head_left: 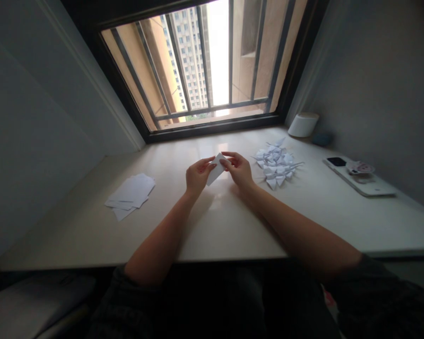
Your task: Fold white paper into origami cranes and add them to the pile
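Between my two hands, above the white tabletop, is a small folded piece of white paper (216, 175), tilted with one corner pointing up. My left hand (198, 176) pinches its left side, thumb on the near face. On the other side my right hand (238, 168) grips the upper right part, its thumb also pressed on the near face. The fingers behind the paper are partly hidden. To the right of my right hand lies a heap of folded white paper pieces with pointed ends (277, 162). A loose stack of flat white paper sheets (130, 193) lies to the left.
A white phone (363, 181) with a round grip lies on the right of the tabletop (219, 235). Behind it stand a white rounded container (303, 125) and a dark blue object (321, 139) by the wall. A barred window (212, 127) borders the far edge.
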`<state>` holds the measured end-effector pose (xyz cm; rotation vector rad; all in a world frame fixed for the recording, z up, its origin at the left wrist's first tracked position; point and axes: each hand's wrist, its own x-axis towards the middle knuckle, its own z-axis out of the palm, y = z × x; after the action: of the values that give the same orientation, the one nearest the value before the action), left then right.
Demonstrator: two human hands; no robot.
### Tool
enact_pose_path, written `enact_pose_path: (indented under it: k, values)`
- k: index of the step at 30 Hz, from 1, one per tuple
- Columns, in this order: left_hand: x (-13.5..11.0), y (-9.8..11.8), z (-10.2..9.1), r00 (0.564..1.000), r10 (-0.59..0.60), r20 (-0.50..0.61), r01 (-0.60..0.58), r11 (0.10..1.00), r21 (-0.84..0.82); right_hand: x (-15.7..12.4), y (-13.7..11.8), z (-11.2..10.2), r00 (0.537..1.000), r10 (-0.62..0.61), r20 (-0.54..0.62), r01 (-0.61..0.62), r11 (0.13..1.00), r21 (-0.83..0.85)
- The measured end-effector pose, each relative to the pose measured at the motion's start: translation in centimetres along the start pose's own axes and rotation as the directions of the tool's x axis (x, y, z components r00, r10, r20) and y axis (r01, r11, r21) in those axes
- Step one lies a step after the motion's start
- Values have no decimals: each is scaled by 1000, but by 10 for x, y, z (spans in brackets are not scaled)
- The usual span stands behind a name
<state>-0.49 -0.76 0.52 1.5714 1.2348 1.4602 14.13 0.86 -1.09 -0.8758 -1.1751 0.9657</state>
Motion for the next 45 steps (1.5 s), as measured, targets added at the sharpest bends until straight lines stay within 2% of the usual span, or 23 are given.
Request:
enact_pose_path:
  k: [7, 13, 20, 27, 45]
  values:
    - [3, -7, 2, 1000, -5, 14, 7, 991, -136, 0, -1, 0, 1000, -18, -18, 17, 999, -49]
    - [5, -9, 3, 997, -73, 26, 78, 969, -233, -1, 0, -1, 996, -71, -62, 60, 985, -161]
    - [4, -8, 3, 999, -38, 10, 39, 977, -211, -2, -2, -1, 993, -84, -80, 63, 969, -239]
    - [3, -5, 3, 999, -45, 30, 50, 979, -198, -3, -4, -2, 992, -107, -71, 84, 958, -274]
    - [4, -7, 2, 999, -10, 39, 17, 983, -182, -4, -8, -1, 995, -82, -58, 65, 964, -257]
